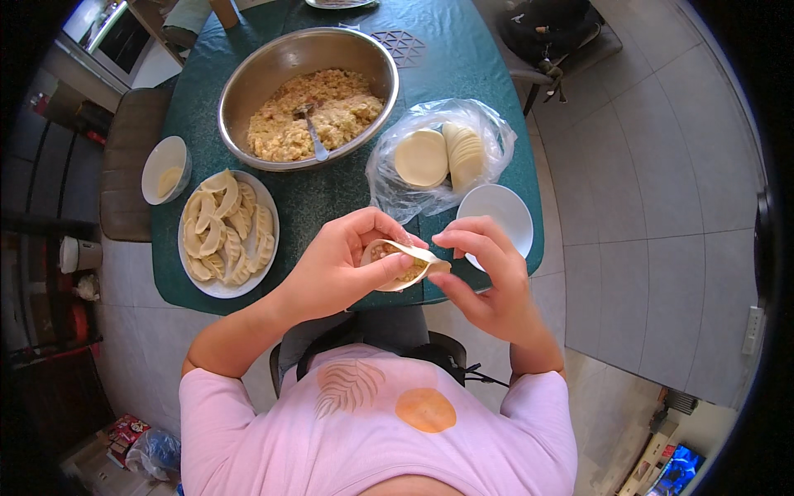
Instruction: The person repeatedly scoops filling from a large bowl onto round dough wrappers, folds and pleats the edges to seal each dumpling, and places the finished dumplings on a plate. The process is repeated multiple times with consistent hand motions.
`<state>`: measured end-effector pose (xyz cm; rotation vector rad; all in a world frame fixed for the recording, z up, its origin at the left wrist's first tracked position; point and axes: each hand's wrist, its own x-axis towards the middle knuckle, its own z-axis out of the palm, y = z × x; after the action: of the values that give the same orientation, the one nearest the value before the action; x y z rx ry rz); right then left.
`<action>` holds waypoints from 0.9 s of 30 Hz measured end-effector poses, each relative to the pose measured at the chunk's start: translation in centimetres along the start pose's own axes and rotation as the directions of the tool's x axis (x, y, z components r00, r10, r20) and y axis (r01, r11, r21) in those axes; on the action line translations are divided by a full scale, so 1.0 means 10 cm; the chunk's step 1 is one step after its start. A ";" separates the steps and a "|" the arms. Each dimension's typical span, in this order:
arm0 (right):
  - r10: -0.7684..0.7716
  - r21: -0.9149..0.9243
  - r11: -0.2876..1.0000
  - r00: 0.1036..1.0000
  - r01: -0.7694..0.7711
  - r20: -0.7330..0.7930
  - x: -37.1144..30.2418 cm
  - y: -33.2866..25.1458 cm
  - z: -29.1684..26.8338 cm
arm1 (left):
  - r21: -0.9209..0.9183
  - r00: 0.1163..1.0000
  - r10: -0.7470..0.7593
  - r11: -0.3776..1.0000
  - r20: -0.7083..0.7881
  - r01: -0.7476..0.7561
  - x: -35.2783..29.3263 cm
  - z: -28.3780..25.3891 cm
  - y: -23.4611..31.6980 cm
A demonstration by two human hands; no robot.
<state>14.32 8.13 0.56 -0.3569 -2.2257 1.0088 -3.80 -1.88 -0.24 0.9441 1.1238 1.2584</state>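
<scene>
A round dumpling wrapper (433,261) with filling inside sits partly folded in my left hand (343,258), its thumb lying across the filling and its fingers behind. The right end of the wrapper is pinched together, while the left part gapes. Beside that pinched end, my right hand (496,285) has its thumb and fingers apart; whether the thumb tip touches the dough is hard to see. Finished dumplings (217,227) are piled on a white plate (271,198) at the left. Stacked round wrappers (422,159) lie in a clear plastic bag (389,194) beyond my hands.
A large steel bowl (229,107) of filling, with a spoon (317,142) in it, stands farther back. One white bowl (500,211) is behind my right hand; a smaller bowl (178,157) stands near the plate. All rest on a green-covered table (318,194). Chairs flank it.
</scene>
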 end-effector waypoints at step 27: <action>-0.179 -0.096 0.977 0.979 0.188 0.095 0.10 -0.06 -0.09 | -0.160 0.995 -0.067 0.984 0.068 0.078 -0.01 0.01 0.10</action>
<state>14.22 8.75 1.85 -0.1516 -2.3458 0.8252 -3.90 -1.87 0.80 0.8078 0.9824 1.2329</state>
